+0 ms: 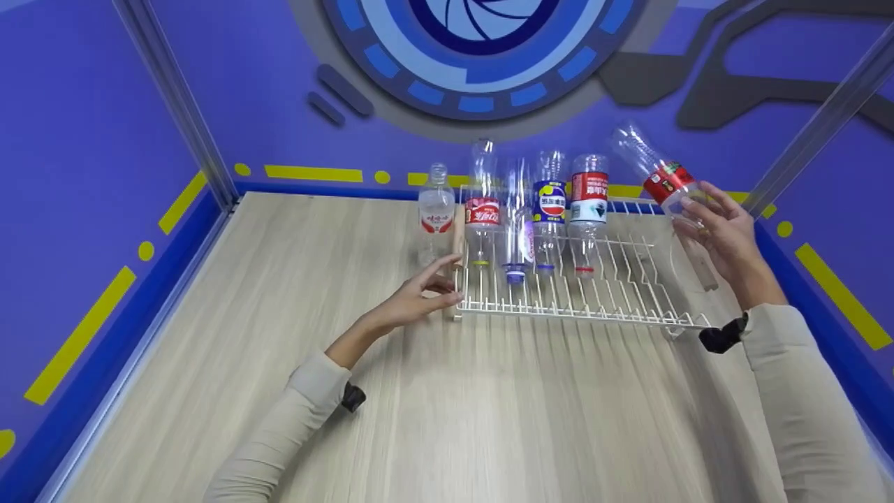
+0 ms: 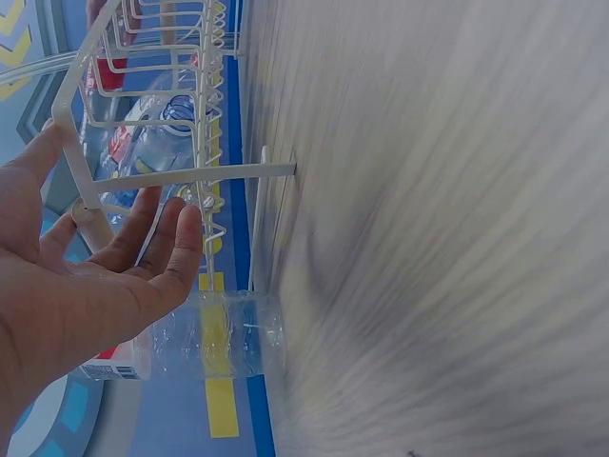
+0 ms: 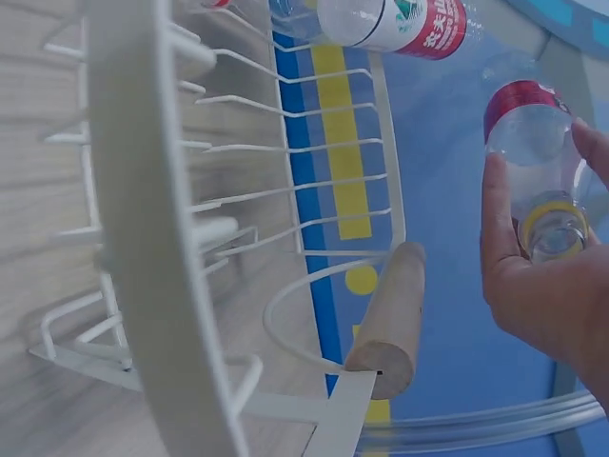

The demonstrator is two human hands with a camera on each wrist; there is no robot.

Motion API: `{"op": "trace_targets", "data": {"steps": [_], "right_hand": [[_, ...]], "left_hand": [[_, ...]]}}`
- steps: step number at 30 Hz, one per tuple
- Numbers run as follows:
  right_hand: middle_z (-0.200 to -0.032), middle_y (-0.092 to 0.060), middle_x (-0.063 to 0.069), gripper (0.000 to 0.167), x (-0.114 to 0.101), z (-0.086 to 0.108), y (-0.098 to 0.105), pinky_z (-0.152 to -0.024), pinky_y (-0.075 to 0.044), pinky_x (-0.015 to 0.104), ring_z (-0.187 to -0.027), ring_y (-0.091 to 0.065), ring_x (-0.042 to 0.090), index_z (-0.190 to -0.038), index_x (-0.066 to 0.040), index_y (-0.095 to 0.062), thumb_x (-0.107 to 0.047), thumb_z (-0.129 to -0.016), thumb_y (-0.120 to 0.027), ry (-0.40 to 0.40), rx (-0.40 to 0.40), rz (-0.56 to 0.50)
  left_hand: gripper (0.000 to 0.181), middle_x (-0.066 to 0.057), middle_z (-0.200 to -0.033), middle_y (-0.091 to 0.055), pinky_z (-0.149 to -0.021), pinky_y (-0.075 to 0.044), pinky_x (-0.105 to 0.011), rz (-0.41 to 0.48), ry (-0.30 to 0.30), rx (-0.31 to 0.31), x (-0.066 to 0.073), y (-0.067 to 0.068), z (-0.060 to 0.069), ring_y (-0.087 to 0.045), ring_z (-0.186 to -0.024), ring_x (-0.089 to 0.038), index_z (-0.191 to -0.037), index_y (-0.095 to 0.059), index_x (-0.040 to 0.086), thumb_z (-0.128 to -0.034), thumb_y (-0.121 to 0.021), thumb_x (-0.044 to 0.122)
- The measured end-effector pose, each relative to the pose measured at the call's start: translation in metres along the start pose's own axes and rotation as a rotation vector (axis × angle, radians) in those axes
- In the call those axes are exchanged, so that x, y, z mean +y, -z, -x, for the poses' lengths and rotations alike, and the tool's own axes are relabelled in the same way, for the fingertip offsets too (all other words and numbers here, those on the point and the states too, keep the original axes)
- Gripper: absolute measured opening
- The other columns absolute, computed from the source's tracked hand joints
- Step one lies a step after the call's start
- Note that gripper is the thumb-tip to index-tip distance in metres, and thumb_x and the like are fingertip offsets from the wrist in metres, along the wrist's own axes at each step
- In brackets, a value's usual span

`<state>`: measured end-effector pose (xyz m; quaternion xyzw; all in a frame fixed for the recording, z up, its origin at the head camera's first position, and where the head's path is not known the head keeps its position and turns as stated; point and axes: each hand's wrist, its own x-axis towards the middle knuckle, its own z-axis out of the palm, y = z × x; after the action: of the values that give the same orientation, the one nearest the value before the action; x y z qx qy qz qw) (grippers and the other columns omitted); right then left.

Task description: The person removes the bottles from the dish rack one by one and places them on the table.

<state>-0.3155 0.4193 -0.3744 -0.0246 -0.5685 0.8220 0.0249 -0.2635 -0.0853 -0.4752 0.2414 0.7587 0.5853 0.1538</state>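
1. Beige sleeve, then my left hand: fingers apart, touching the rack's left end.
2. Four bottles rest in the rack, necks toward me.
3. My right hand, the nearer one, is clamped round the held bottle near its neck; it sits above the rack's right part, long axis slanting up leftward (base highest).

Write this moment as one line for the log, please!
right hand: holds tilted red-label bottle; left hand: touches left end of rack; rack: holds four bottles; left of rack: upright bottle
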Motion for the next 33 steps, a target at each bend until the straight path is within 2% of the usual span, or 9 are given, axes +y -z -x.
{"op": "trace_targets", "data": {"steps": [4,9,14,17,23,28,30,33], "right_hand": [[-0.127,-0.058,0.001,0.049,0.0,0.006,-0.004,-0.08,-0.063,0.031,-0.101,-0.072,0.016,-0.14,-0.014,-0.059,0.005,-0.096,-0.064,0.075,-0.066,-0.021],[-0.136,-0.049,0.006,0.051,-0.001,0.013,-0.013,-0.083,-0.062,0.034,-0.104,-0.07,0.019,-0.143,-0.009,-0.057,0.012,-0.097,-0.057,0.124,-0.201,-0.043],[-0.138,-0.043,0.012,0.052,0.003,0.023,-0.024,-0.085,-0.062,0.037,-0.107,-0.067,0.022,-0.143,-0.005,-0.057,0.018,-0.096,-0.051,0.153,-0.32,-0.009],[-0.138,-0.045,0.01,0.055,0.007,0.029,-0.033,-0.087,-0.061,0.034,-0.111,-0.065,0.02,-0.143,-0.006,-0.057,0.019,-0.095,-0.052,0.142,-0.363,0.069],[-0.135,-0.062,-0.001,0.06,0.016,0.038,-0.052,-0.087,-0.06,0.025,-0.112,-0.066,0.013,-0.142,-0.009,-0.06,0.019,-0.089,-0.062,0.14,-0.417,0.307],[-0.137,-0.063,-0.003,0.06,0.023,0.043,-0.064,-0.089,-0.059,0.025,-0.117,-0.066,0.011,-0.142,-0.007,-0.058,0.019,-0.088,-0.064,0.129,-0.494,0.424],[-0.139,-0.061,-0.005,0.061,0.026,0.045,-0.068,-0.09,-0.059,0.025,-0.12,-0.064,0.011,-0.143,-0.005,-0.057,0.018,-0.087,-0.067,0.126,-0.516,0.474],[-0.142,-0.059,-0.007,0.062,0.031,0.048,-0.072,-0.092,-0.058,0.024,-0.124,-0.06,0.012,-0.143,-0.003,-0.056,0.014,-0.085,-0.071,0.126,-0.541,0.545]], "left_hand": [[0.071,-0.017,-0.134,-0.058,-0.112,-0.042,-0.049,0.0,-0.002,-0.001,0.0,0.0,0.0,-0.054,-0.128,-0.027,-0.161,-0.029,0.028,-0.1008,-0.066,0.023],[0.071,-0.019,-0.137,-0.056,-0.113,-0.041,-0.051,-0.002,0.004,-0.005,0.0,0.001,0.001,-0.053,-0.13,-0.028,-0.161,-0.028,0.03,-0.101,-0.065,0.025],[0.072,-0.014,-0.138,-0.057,-0.113,-0.042,-0.051,-0.001,0.019,-0.005,0.0,0.002,0.003,-0.053,-0.132,-0.027,-0.161,-0.028,0.032,-0.1003,-0.066,0.03],[0.072,-0.015,-0.137,-0.057,-0.113,-0.042,-0.051,0.0,0.011,-0.008,0.001,0.003,0.003,-0.053,-0.131,-0.028,-0.161,-0.027,0.03,-0.1006,-0.066,0.028],[0.071,-0.017,-0.138,-0.057,-0.113,-0.042,-0.051,-0.026,0.002,-0.006,0.002,0.002,0.003,-0.054,-0.13,-0.027,-0.161,-0.027,0.03,-0.1012,-0.065,0.028],[0.071,-0.023,-0.145,-0.052,-0.112,-0.042,-0.052,-0.036,-0.01,-0.008,0.004,0.0,0.003,-0.052,-0.133,-0.03,-0.163,-0.026,0.026,-0.1022,-0.063,0.027],[0.069,-0.021,-0.144,-0.054,-0.111,-0.044,-0.051,-0.064,-0.018,0.008,0.004,0.0,0.003,-0.053,-0.132,-0.031,-0.163,-0.026,0.023,-0.1033,-0.061,0.027],[0.064,-0.019,-0.14,-0.059,-0.105,-0.049,-0.049,-0.131,-0.038,0.066,0.007,0.001,0.004,-0.057,-0.128,-0.032,-0.161,-0.03,0.017,-0.1053,-0.058,0.028]]}}
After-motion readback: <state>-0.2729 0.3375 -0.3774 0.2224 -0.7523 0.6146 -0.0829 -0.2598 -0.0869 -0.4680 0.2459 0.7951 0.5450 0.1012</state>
